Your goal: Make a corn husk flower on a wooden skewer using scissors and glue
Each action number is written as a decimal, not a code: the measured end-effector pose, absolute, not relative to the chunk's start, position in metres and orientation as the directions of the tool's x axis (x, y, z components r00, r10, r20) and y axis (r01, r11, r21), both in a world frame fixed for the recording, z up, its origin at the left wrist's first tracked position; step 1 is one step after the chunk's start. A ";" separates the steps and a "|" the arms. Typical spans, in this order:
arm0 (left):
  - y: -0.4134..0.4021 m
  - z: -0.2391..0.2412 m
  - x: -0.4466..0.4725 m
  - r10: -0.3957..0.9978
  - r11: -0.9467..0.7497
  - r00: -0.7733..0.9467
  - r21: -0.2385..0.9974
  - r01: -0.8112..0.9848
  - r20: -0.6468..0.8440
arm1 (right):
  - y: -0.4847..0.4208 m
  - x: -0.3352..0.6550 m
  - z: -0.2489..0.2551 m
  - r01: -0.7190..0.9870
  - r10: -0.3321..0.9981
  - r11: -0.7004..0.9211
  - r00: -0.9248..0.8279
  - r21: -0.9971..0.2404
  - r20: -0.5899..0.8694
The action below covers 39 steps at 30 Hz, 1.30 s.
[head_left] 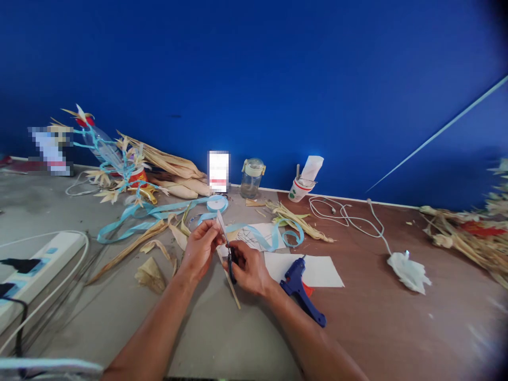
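Note:
My left hand (201,248) pinches a narrow strip of dried corn husk (221,221) and holds it upright over the table. My right hand (249,269) is closed around small black-handled scissors (231,259), whose blades meet the strip just below my left fingers. A longer thin husk strip (230,286) runs down under my right hand. A blue glue gun (299,288) lies right of my right wrist, on a white sheet of paper (319,270).
Light blue ribbon (159,211) and its spool (216,202) trail across the middle. Dried husks (174,169) pile at the back left and far right. A glass jar (251,178), a paper cup (298,189), a white cable (349,217) and a power strip (43,262) are also here.

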<state>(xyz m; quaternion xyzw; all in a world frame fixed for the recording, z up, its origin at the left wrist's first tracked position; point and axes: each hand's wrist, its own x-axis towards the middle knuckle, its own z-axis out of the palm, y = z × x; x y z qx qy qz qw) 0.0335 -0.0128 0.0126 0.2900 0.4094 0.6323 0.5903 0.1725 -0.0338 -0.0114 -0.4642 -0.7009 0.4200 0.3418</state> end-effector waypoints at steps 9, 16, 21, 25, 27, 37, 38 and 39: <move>-0.013 0.010 0.034 0.987 0.009 -0.133 0.863 -0.505 -0.088 | -0.034 0.171 -0.013 0.350 0.937 0.180 -0.344 -0.919 0.052; -0.012 0.009 0.034 0.986 0.017 -0.134 0.869 -0.494 -0.095 | -0.034 0.171 -0.012 0.303 0.934 0.144 -0.357 -0.942 0.027; -0.012 0.007 0.034 0.987 0.020 -0.128 0.863 -0.505 -0.098 | -0.035 0.169 -0.014 0.267 0.932 0.130 -0.360 -0.955 0.026; -0.013 0.010 0.034 0.987 0.022 -0.125 0.862 -0.507 -0.098 | -0.034 0.169 -0.014 0.249 0.931 0.131 -0.362 -0.960 0.034; -0.013 0.011 0.035 0.987 0.025 -0.126 0.859 -0.511 -0.103 | -0.034 0.169 -0.014 0.249 0.932 0.127 -0.361 -0.960 0.030; -0.014 0.013 0.035 0.987 0.033 -0.119 0.853 -0.520 -0.111 | -0.036 0.168 -0.008 0.247 0.930 0.127 -0.366 -0.961 0.029; -0.014 0.013 0.035 0.987 0.030 -0.120 0.852 -0.522 -0.108 | -0.036 0.168 -0.007 0.249 0.932 0.125 -0.363 -0.960 0.028; -0.014 0.013 0.035 0.987 0.026 -0.120 0.851 -0.524 -0.104 | -0.036 0.168 -0.007 0.251 0.934 0.123 -0.357 -0.960 0.026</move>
